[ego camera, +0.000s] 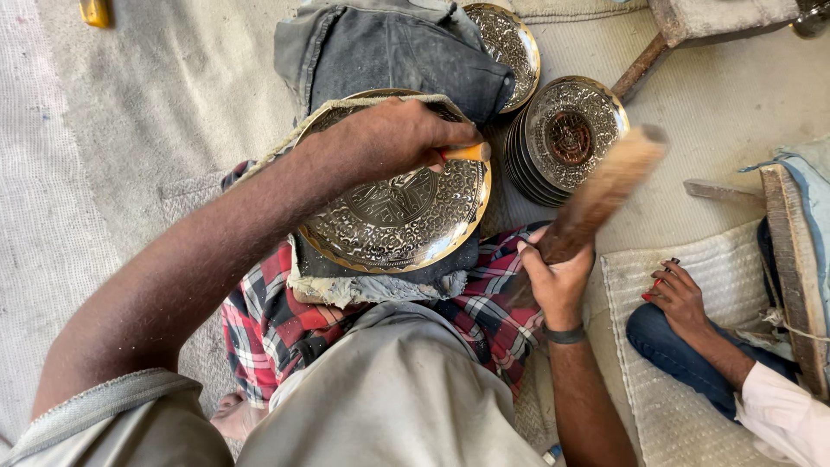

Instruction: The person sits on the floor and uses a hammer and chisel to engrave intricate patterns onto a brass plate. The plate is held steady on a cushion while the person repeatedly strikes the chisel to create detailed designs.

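Note:
An engraved round metal plate with a gold rim rests on a cloth pad over my lap. My left hand lies over the plate's upper part and is shut on a small orange-handled tool, its tip on the plate. To the right of the plate, my right hand grips a wooden mallet that is raised, tilted up to the right and blurred. A dark band circles my right wrist.
A stack of engraved plates stands at the upper right, and another plate lies under dark cloth. Another person's hand rests on a blue-jeaned knee at the right. A wooden board stands at the far right.

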